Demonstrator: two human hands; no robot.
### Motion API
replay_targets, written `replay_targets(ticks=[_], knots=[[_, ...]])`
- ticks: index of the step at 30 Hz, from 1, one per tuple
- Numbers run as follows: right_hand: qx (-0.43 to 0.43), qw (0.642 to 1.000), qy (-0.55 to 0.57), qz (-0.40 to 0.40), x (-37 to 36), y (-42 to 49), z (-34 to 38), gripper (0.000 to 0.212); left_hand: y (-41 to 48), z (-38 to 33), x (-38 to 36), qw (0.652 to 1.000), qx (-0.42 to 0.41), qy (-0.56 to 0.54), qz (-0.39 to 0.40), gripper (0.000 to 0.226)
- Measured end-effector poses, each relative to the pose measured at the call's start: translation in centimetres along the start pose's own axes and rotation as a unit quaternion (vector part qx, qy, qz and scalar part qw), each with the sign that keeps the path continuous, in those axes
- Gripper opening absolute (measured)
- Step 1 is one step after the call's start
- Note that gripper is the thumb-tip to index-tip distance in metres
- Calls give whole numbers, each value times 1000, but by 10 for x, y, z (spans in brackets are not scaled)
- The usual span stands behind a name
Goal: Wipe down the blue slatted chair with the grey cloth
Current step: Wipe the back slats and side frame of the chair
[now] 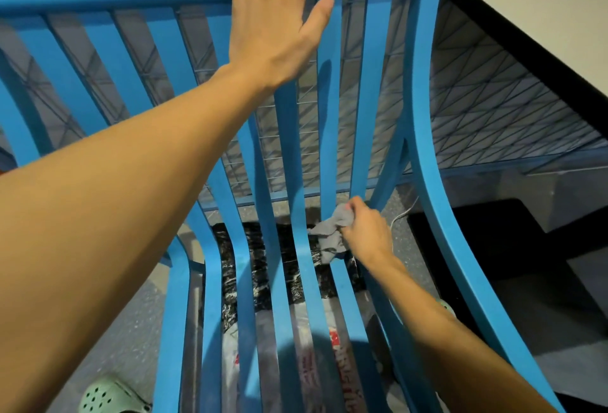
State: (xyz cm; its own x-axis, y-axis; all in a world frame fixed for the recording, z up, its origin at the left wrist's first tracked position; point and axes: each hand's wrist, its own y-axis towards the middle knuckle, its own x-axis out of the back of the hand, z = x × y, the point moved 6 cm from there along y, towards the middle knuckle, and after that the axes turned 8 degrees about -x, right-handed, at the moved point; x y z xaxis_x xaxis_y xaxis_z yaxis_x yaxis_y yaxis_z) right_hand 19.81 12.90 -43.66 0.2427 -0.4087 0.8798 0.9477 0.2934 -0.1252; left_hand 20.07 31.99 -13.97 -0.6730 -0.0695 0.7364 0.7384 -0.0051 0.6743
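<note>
The blue slatted chair (424, 90) fills the view, seen from above its backrest down to the seat slats. My left hand (273, 18) lies over the top rail, fingers curled over the far side and thumb against a slat. Lower down, my right hand (365, 231) grips the crumpled grey cloth (329, 235) and presses it against a slat where the backrest curves into the seat, toward the right side.
A wire mesh panel (493, 123) stands behind the chair. A dark table edge (526, 60) runs at the upper right. Plastic bags (263, 281) lie on the floor under the seat. A white cable (404, 213) trails nearby. My green clog (108, 396) shows bottom left.
</note>
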Motion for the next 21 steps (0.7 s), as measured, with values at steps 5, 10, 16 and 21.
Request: replay_targets(ticks=[5, 10, 16, 21], knots=[[81, 978, 145, -128, 60, -24, 12, 29, -6, 2, 1, 999, 30, -26, -6, 55], [98, 993, 53, -24, -8, -19, 9, 30, -6, 0, 1, 999, 23, -32, 0, 55], [80, 996, 41, 12, -43, -22, 1, 42, -5, 6, -9, 998, 30, -50, 5, 58], [120, 990, 71, 39, -48, -25, 6, 44, -7, 17, -18, 992, 79, -98, 12, 46]])
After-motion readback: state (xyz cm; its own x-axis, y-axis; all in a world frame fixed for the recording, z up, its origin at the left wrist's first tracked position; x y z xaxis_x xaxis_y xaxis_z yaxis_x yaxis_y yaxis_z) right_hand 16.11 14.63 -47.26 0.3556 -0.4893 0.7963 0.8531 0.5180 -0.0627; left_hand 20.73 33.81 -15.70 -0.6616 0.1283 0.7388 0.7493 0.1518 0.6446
